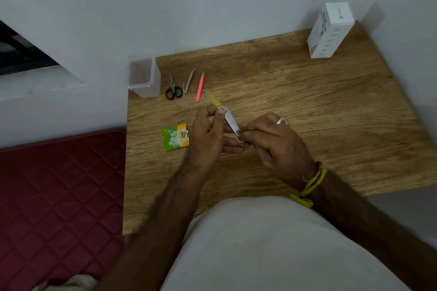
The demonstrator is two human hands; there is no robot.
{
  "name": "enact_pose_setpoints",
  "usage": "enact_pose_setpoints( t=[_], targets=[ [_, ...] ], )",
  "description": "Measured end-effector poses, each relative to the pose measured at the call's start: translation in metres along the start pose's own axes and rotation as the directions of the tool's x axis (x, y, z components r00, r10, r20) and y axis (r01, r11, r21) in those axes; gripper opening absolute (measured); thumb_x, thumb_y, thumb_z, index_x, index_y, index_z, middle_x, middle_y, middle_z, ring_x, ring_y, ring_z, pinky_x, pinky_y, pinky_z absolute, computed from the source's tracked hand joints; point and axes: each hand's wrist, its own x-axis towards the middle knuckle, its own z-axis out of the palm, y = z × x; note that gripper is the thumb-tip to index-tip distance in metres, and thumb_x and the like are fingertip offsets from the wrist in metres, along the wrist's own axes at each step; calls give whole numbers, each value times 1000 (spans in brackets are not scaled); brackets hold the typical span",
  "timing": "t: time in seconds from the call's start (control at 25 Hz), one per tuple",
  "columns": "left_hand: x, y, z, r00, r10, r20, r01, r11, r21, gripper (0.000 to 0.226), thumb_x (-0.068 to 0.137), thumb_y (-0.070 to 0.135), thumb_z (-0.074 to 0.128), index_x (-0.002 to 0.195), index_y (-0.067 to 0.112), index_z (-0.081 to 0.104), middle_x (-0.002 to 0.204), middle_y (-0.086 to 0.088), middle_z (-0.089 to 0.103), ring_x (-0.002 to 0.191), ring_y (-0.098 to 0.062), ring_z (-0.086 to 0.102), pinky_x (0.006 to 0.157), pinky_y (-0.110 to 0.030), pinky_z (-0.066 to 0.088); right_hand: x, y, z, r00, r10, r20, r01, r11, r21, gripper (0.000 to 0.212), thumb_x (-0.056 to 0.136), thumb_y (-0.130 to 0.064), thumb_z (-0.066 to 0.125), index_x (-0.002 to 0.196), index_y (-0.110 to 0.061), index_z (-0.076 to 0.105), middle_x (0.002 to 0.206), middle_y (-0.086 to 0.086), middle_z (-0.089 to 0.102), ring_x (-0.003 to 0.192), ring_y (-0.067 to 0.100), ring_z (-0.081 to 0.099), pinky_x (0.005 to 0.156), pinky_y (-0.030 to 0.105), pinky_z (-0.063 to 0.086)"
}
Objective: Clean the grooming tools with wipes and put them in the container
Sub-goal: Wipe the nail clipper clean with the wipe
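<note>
Pinching the nail file near its middle, the left hand steadies it above the table; its long axis runs eleven to five. The right hand grips a wipe round the near tip. The container sits toward ten o'clock, nearer the left hand.
</note>
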Motion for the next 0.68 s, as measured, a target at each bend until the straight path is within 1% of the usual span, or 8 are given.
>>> enact_pose_setpoints(
  t=[0.16, 0.28, 0.4, 0.48, 0.56, 0.68],
  targets=[
    [2, 2, 0, 1000, -3, -14, 3, 1000, -8, 21, 107, 29, 43, 119, 12, 45, 90, -20, 71, 57, -31, 71, 53, -36, 60, 1, -3, -1, 1000, 7, -24, -7, 1000, -15, 20, 86, 8, 64, 101, 0, 74, 105, 10, 70, 89, 29, 61, 73, 42, 50],
    [2, 3, 0, 1000, 6, -17, -6, 1000, -16, 20, 107, 29, 43, 117, 12, 46, 87, -17, 71, 56, -30, 71, 52, -35, 59, 1, -5, 0, 1000, -9, -21, 8, 1000, -27, 21, 86, 8, 64, 102, 1, 74, 106, 11, 70, 90, 30, 61, 73, 43, 51],
    [3, 0, 0, 999, 29, -28, -29, 1000, 2, 21, 108, 28, 40, 119, 11, 45, 87, -19, 72, 59, -30, 72, 50, -32, 57, 3, -2, -1, 999, 21, -37, -23, 998, -50, 24, 84, 10, 64, 102, -2, 75, 101, 9, 70, 89, 29, 61, 73, 43, 50],
    [6, -1, -2, 997, 72, -22, -72, 997, 23, 20, 108, 25, 38, 118, 10, 45, 89, -20, 74, 67, -28, 74, 50, -30, 56, 7, -1, -3, 981, 136, -135, -141, 990, -24, 23, 85, 11, 65, 100, -3, 75, 96, 10, 68, 88, 28, 61, 75, 44, 49],
    [7, -2, -5, 993, 120, 5, -120, 991, 61, 18, 108, 21, 37, 116, 7, 46, 91, -17, 75, 74, -25, 75, 50, -29, 55, 17, -1, -6, 938, 239, -252, -235, 971, 44, 18, 88, 9, 66, 97, -2, 76, 93, 10, 68, 88, 26, 62, 78, 43, 50],
    [6, -2, -5, 981, 183, 68, -187, 981, 55, 20, 107, 11, 37, 117, -2, 49, 93, -20, 72, 76, -26, 71, 54, -31, 56, 33, -7, -10, 909, 249, -333, -233, 968, 88, 14, 89, 6, 68, 97, -2, 77, 93, 9, 68, 89, 20, 63, 80, 34, 51]
  ],
)
